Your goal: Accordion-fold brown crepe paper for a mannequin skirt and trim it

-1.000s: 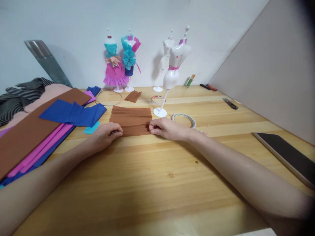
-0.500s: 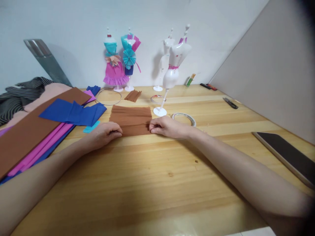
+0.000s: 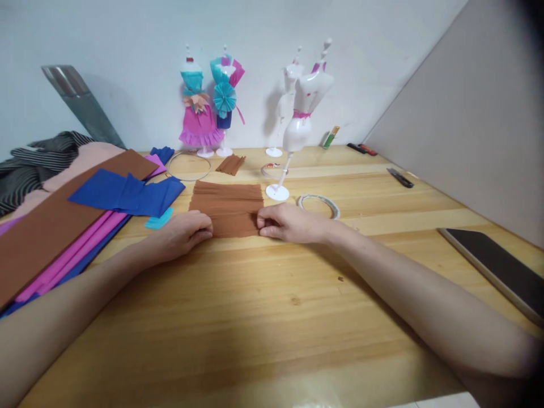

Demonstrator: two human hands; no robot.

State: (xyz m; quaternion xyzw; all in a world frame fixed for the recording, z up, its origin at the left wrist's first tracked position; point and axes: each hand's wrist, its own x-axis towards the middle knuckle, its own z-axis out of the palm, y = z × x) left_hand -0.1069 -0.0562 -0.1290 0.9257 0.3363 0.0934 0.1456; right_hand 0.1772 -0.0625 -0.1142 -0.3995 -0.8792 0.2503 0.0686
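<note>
The left hand (image 3: 187, 231) and right hand (image 3: 293, 222) each have the grip closed, fingertips pinching opposite side edges of one creased brown crepe-paper sheet (image 3: 232, 199) and partly hiding them. The sheet lies on the counter (image 3: 255, 340), which stretches open on its near side. Of four miniature mannequins (image 3: 296, 136), the rear white one (image 3: 292, 72) is partly hidden; a dark-screened phone (image 3: 497, 271) is cut off at right.

The brown sheet (image 3: 229, 201) looks to me like matt crepe paper, finely wrinkled; the blue piece (image 3: 114, 192) seems the same stuff, smoother. The nearest dress form (image 3: 296, 134) looks like glossy white plastic. The tabletop (image 3: 255, 328) is wood, smooth with a faint sheen. The striped cloth (image 3: 53, 158) looks soft and matt; the bottle cap (image 3: 64, 80) shines like metal.
</note>
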